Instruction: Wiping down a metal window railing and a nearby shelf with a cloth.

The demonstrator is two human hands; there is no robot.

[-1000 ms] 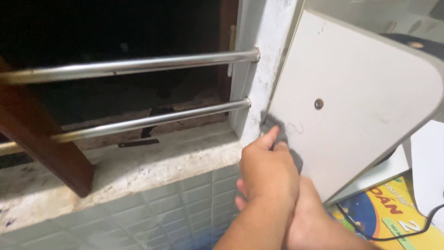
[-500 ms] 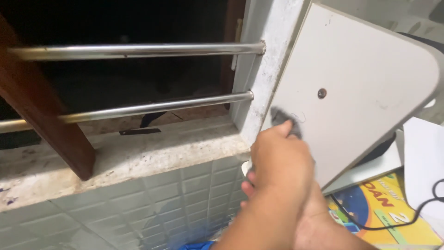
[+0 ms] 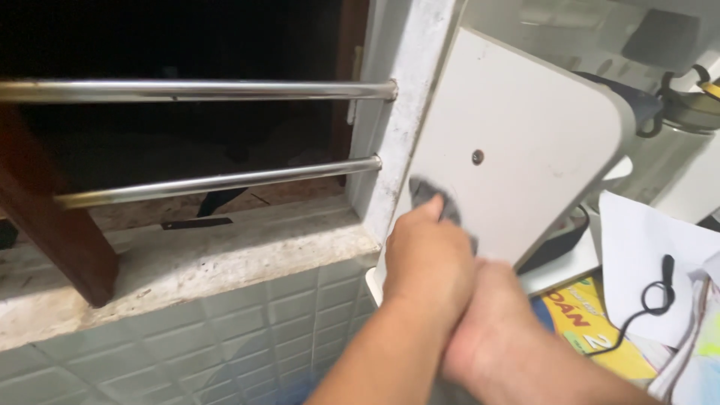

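My left hand (image 3: 427,262) presses a small grey cloth (image 3: 429,192) against the face of a white board (image 3: 540,127) with rounded corners, which leans tilted beside the window's white frame (image 3: 390,112). A small round screw head (image 3: 477,157) sits just above the cloth. My right hand (image 3: 495,322) lies under and behind the left one at the board's lower edge, its fingers hidden, and seems to grip the board.
Two steel bars (image 3: 210,90) (image 3: 225,180) cross the dark window above a speckled stone sill (image 3: 187,259), beside a brown wooden post (image 3: 52,225). Pale tiles (image 3: 225,337) lie below. At right are a yellow book (image 3: 592,322), white paper (image 3: 645,240), a black cable (image 3: 652,300) and a grey jug (image 3: 682,112).
The cloth and my left hand have slid up along the board toward the screw head. The view has shifted right, so the jug and more paper now show.
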